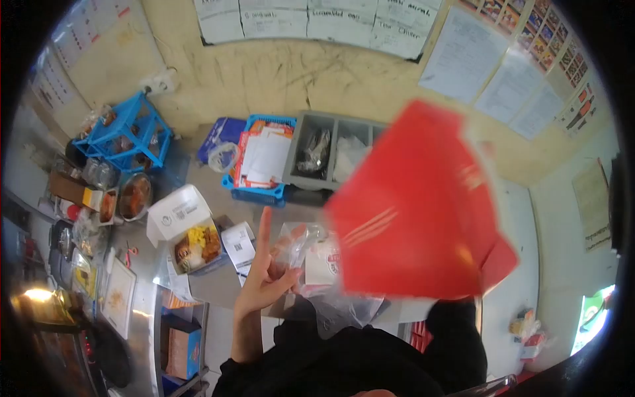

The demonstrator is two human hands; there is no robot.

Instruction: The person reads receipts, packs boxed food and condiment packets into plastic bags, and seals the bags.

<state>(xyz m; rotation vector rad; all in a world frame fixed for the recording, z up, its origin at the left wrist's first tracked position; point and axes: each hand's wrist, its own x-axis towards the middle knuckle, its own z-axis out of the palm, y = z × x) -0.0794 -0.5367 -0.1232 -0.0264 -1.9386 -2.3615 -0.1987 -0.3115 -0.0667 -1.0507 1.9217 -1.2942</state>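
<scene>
My left hand (263, 284) is over the counter, index finger pointing up and thumb stretched across a clear plastic bag (340, 311). Its other fingers curl against the bag's edge. Inside the bag lies a white box (321, 268) with red print, partly covered. A large red takeaway carton (417, 225), blurred by motion, is raised at the right. My right sleeve (456, 331) runs up behind this carton, which hides my right hand. Left of my left hand are an open meal box (198, 248) with rice and yellow food, and a printed receipt (238, 245).
A blue basket of papers (264, 155) and a grey divided bin (314, 149) stand against the wall. Leftward are a blue rack (129, 135), a food bowl (135, 196), red scissors (131, 251) and a white cutting board (119, 298). Posted sheets (317, 23) hang above.
</scene>
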